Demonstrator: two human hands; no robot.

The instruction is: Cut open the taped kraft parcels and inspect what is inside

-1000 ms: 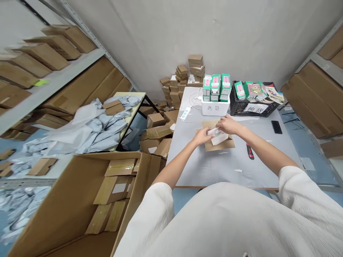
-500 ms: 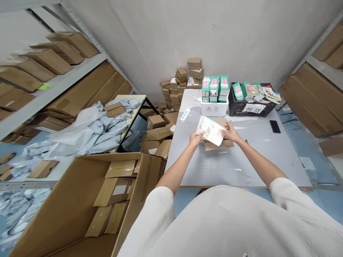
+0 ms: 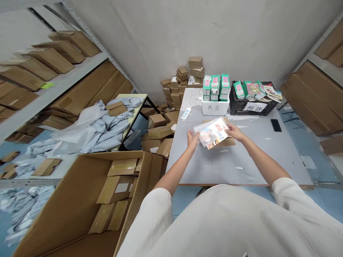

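Observation:
A thin printed booklet in a clear sleeve is held tilted above the grey table. My right hand grips its right edge between thumb and fingers. At its left edge is my left hand, fingers apart and curved, with the thumb close to the sleeve; whether it touches cannot be made out. An open cardboard box lies beneath the booklet, mostly hidden by it.
Behind stand a white bin of green boxes and a black crate of boxes and booklets. A phone lies right, a power strip left. A large carton holding parcels is at the lower left.
The booklet has turned, showing a colourful printed face in place of the paler, glare-covered one. My left hand's fingers have come off its edge and spread.

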